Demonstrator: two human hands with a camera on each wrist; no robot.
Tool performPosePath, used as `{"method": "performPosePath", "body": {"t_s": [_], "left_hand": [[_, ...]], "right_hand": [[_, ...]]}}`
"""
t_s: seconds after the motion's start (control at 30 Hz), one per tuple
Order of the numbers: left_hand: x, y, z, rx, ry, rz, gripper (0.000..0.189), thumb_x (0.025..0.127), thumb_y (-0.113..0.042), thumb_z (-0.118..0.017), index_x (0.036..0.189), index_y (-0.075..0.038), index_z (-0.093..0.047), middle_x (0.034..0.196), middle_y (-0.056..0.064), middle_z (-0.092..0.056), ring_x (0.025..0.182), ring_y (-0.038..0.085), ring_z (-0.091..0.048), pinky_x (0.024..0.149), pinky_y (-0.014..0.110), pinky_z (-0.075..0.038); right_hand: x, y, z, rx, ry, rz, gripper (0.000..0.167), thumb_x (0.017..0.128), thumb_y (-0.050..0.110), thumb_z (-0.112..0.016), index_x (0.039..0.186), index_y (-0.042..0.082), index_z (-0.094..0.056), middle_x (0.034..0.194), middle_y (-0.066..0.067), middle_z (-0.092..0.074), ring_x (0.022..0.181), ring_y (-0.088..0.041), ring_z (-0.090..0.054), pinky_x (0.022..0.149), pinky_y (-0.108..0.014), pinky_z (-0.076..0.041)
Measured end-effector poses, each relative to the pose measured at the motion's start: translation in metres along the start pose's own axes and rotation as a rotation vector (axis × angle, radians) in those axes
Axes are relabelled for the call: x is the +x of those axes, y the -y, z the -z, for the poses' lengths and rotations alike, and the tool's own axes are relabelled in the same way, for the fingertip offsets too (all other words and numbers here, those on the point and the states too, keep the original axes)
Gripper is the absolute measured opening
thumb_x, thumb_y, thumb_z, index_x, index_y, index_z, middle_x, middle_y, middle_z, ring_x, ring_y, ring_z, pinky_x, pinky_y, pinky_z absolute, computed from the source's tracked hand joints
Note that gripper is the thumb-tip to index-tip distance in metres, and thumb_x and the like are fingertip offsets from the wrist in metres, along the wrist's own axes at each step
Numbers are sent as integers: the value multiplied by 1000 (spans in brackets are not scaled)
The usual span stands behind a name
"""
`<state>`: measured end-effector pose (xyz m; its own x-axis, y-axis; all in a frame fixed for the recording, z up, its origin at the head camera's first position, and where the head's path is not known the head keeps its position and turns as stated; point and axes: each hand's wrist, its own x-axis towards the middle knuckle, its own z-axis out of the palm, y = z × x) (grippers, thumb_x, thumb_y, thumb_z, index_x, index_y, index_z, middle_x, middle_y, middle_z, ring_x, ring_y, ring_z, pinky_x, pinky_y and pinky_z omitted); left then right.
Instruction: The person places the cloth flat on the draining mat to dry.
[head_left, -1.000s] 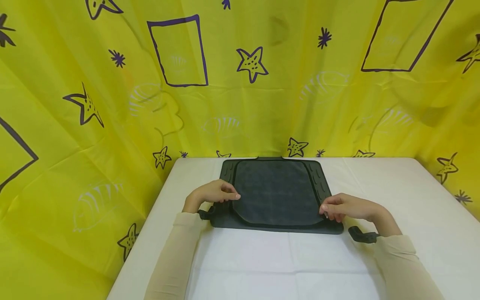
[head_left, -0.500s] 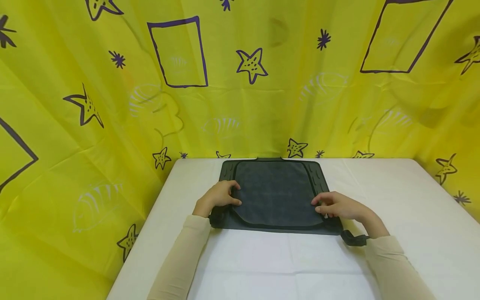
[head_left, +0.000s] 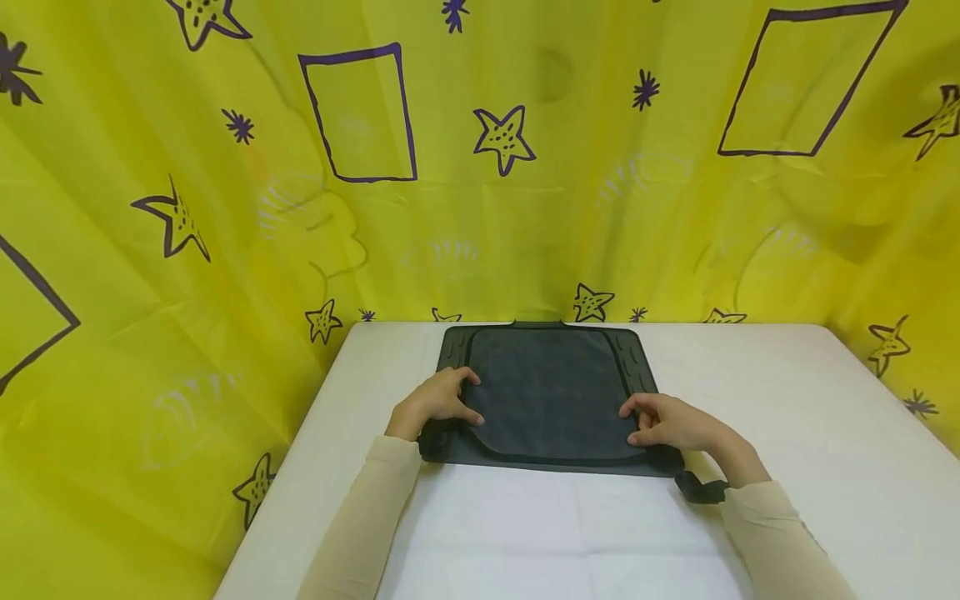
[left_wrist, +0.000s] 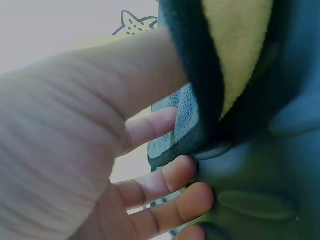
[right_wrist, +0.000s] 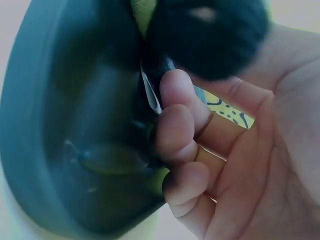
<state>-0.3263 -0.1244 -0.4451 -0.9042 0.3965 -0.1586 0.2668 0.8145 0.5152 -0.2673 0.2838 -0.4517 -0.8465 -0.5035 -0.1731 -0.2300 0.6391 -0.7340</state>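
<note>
A flat dark tray point(head_left: 637, 358) with rounded corners and raised oval marks along its sides lies on the white table. A dark cloth-like panel point(head_left: 551, 392) covers its middle, and its fuzzy edge point(left_wrist: 187, 120) shows in the left wrist view. My left hand point(head_left: 435, 402) holds the panel's left edge, thumb and index finger reaching over it. At the right edge, my right hand point(head_left: 675, 425) holds the panel with bent fingers. A white tag-like sliver point(right_wrist: 151, 95) sits by those fingertips in the right wrist view. The panel's underside is hidden.
The table's white cover point(head_left: 540, 525) extends in front of the tray and to both sides. Behind it hangs a yellow curtain point(head_left: 540, 225) printed with stars and frames, close to the tray's far edge. Black straps point(head_left: 701, 488) are at my wrists.
Both hands have moved inward over the tray's sides, the left to the right and the right to the left. Thumbs and index fingers have spread apart. The tray has stayed in place.
</note>
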Motion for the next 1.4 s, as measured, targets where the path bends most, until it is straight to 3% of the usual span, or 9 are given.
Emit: {"method": "performPosePath", "body": {"t_s": [0.17,0.37,0.6,0.8,1.03,1.27,1.4], "left_hand": [[3,2,1,3,-18,9,68,72,-32,-94,130,-15,-63,104,8,-59,93,23,-54,89,42,-51],[3,3,0,-11,7,18,68,74,-30,-94,131,-15,-62,104,8,-58,92,22,-53,86,39,-50],[5,4,4,14,1,-27,61,77,-26,-91,130,-12,-64,99,8,-60,88,20,-55,81,36,-50],[8,9,11,3,-41,-75,48,83,-22,-86,126,-11,-67,86,5,-64,76,17,-58,70,30,-49],[10,16,17,-17,-112,-73,35,93,-26,-76,123,-11,-68,76,2,-62,64,14,-54,59,27,-45],[11,16,20,-26,-150,-72,33,95,-26,-73,123,-9,-68,81,4,-67,67,16,-58,63,29,-48],[12,14,20,-3,-194,-63,37,95,-28,-73,127,-10,-66,101,8,-72,88,22,-67,79,37,-55]], "right_hand": [[2,3,-2,-8,-12,-4,43,89,15,-78,123,0,-57,76,-1,-50,67,-12,-48,60,-24,-39],[4,3,-3,-3,0,-22,43,88,13,-78,123,-1,-56,77,-1,-50,68,-13,-48,60,-24,-39],[8,0,0,-21,3,-10,42,89,15,-78,122,0,-57,77,-1,-50,68,-13,-48,60,-25,-39],[11,-3,5,-35,6,-1,40,91,17,-76,122,0,-58,77,-1,-51,68,-12,-48,60,-25,-39],[11,-5,7,1,19,16,37,95,19,-72,123,-2,-57,78,0,-52,66,-11,-49,61,-25,-40],[11,-7,8,4,6,20,33,98,21,-68,122,0,-59,77,0,-51,67,-12,-52,61,-25,-43],[9,-8,10,0,4,16,31,100,21,-65,122,0,-59,77,-1,-53,69,-14,-54,62,-26,-45]]}}
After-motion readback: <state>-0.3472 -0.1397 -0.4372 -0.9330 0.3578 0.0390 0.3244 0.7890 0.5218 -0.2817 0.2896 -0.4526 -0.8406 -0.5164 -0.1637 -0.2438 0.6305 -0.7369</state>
